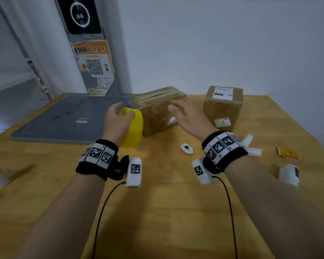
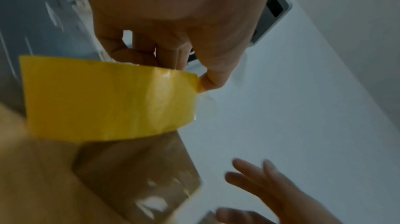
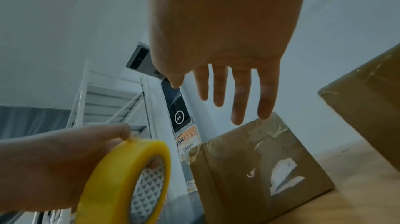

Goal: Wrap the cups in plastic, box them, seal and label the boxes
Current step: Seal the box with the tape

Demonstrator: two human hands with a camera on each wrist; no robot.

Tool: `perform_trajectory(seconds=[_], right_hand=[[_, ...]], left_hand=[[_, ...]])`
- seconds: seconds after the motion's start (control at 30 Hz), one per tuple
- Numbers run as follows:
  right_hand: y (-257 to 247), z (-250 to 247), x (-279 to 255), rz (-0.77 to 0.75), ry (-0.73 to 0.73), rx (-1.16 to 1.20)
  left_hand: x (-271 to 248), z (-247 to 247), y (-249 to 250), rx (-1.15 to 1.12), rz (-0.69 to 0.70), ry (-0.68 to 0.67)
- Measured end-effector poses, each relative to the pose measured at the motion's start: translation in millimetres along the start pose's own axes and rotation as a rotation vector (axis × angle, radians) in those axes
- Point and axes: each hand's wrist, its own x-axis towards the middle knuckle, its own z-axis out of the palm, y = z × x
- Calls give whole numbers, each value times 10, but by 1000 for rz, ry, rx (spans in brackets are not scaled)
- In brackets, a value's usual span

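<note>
- While the left hand holds the yellow tape roll upright just left of the near box, we note its grip clamped on the roll: thumb on the outer band, fingers hooked through the core.
- We see the near box on the wooden bench, by the edge of a grey mat. It is brown cardboard, glossy with clear tape; its top flaps lie nearly shut with a narrow slot between them.
- We see the right hand over the near box's front top edge, its grip apart, fingers straight and spread, holding nothing. We cannot tell whether the fingertips touch the box.
- We see a second box standing apart to the right, closed, with a white label on top and a small sticker on its front.
- Hidden or unclear: we cannot see inside either box, and label print is unreadable. White objects at the bench's left and right edges are blurred.
- Right wrist view only: the roll's core carries a white lattice pattern, and the near box's front shows a torn white patch.
- Left wrist view only: the left thumb pinches the roll's edge; the bottom of this view is heavily blurred.
- Head view only: a small white oval item and an orange packet lie on the bench.
</note>
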Motion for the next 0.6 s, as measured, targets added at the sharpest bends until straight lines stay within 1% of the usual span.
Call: perform_trajectory(seconds=[0.07, 0.13, 0.2, 0.27, 0.33, 0.43, 0.53, 0.57, 0.6], right_hand=[[-51, 68, 118, -25, 14, 20], [-106, 154, 232, -39, -6, 52], [-153, 227, 349, -35, -45, 69], [-195, 277, 449, -36, -90, 26], [-228, 303, 526, -35, -141, -37], [-194, 370, 642, -3, -206, -45], [-78, 491, 737, -14, -239, -61], [-36, 516, 751, -9, -223, -45], [7, 536, 764, -3, -201, -20]], left_hand=[[233, -206, -84, 110, -1, 79], [473, -340, -212, 241, -42, 105], [705, -397, -343, 441, -63, 86], [908, -409, -437, 590, -97, 53], [1088, -382, -523, 687, -125, 20], [1297, -322, -660, 813, -147, -34], [1458, -234, -670, 879, -125, -17], [1487, -184, -626, 840, -97, 9], [1525, -118, -577, 746, -47, 24]])
